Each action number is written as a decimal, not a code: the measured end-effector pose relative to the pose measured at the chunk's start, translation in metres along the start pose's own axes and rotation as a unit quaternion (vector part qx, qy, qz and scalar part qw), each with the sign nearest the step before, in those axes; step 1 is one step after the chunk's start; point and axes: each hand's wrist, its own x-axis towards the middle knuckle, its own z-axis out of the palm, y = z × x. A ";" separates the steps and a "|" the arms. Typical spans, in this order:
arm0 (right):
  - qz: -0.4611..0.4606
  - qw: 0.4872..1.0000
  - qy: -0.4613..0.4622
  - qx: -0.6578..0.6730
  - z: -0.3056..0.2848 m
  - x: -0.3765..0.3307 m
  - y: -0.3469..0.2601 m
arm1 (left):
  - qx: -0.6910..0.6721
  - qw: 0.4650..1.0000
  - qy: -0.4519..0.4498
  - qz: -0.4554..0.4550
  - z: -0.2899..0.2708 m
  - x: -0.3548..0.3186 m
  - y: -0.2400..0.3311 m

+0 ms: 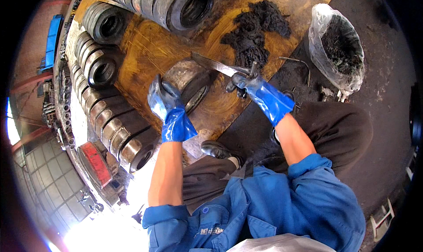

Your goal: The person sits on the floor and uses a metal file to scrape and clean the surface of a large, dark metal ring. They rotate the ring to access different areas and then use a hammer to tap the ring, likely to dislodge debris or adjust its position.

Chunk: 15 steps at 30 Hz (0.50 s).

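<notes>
My right hand (249, 82), in a blue rubber glove stained dark, is closed around the handle of a flat-bladed tool (216, 65). The blade points left, its tip just above a thick metal ring (187, 78). That ring is worn and scuffed on its outer face and sits tilted on the brown worktop (145, 53). My left hand (165, 98), gloved the same way, is at the ring's left side, with its fingers up and thumb apart. It overlaps the ring's edge in view; firm contact cannot be made out. Glove fingers hide part of the tool's handle.
Rows of similar metal rings (103, 115) line the left and far sides. A heap of black, matted rags or fibres (255, 31) lies beyond my right hand. Right of the worktop stands a bag-lined bin (315, 47) holding dark shavings, near a bent rod (304, 62).
</notes>
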 end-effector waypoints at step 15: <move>0.064 0.913 -0.034 0.402 0.036 -0.012 0.042 | 0.007 0.999 -0.033 -0.028 -0.004 0.008 0.005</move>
